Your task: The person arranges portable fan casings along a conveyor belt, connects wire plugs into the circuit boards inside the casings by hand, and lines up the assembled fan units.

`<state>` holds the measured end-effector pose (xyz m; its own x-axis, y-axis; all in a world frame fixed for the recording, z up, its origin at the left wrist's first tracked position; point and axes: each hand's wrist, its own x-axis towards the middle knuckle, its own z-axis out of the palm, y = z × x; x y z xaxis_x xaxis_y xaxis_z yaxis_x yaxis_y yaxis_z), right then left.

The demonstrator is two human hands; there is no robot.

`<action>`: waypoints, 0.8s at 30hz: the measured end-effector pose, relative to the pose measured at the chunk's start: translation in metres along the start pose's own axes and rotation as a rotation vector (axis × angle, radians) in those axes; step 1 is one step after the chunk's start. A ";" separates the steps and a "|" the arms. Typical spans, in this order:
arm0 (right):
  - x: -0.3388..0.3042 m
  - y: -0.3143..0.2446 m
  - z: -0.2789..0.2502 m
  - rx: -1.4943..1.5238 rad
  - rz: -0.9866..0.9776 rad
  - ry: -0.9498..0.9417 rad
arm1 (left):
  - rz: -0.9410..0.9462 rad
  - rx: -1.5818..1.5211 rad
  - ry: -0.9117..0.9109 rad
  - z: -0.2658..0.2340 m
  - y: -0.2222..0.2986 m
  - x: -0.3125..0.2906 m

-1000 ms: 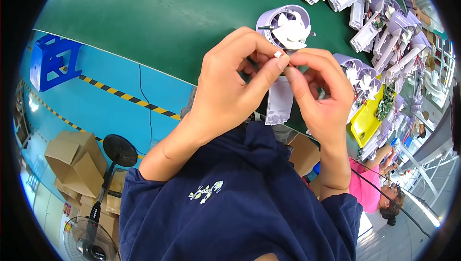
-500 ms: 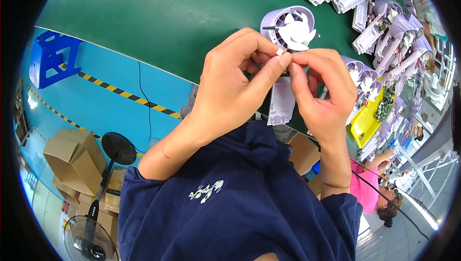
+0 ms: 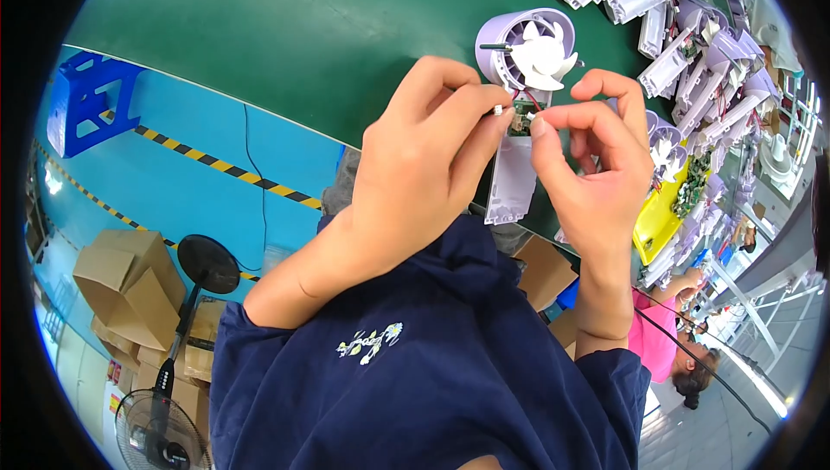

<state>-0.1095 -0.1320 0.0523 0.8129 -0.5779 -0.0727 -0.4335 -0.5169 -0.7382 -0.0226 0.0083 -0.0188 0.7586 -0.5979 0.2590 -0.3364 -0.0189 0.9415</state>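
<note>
A lilac fan housing [image 3: 500,27] with white fan blades [image 3: 543,57] lies on the green table just beyond my hands. Its long handle shell [image 3: 512,180] points toward me, and a small green circuit board [image 3: 520,121] with red wires sits between the two. My left hand [image 3: 424,141] pinches a small white connector [image 3: 499,110] between thumb and forefinger, left of the board. Over the board's right side, my right hand [image 3: 596,172] has thumb and forefinger together on another small white connector [image 3: 531,115]; its other fingers are curled and raised.
Many similar lilac fan parts [image 3: 683,63] are heaped along the right. A yellow tray [image 3: 657,226] with circuit boards lies there too. A blue stool [image 3: 91,107], cardboard boxes [image 3: 130,284] and a standing fan [image 3: 162,435] are at left. Another person [image 3: 653,340] works at lower right.
My hands have moved apart from their shared pinch, the right one shifting right with its fingers lifting. The circuit board and red wires between them now show.
</note>
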 end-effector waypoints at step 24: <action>0.019 -0.029 -0.009 -0.396 -0.135 -0.211 | -0.129 -0.084 -0.036 0.001 0.002 0.004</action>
<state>-0.0851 -0.1337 0.0790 0.9159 -0.3689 -0.1585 -0.3999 -0.8035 -0.4409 -0.0208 0.0046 -0.0163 0.7714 -0.6233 0.1284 -0.1886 -0.0313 0.9815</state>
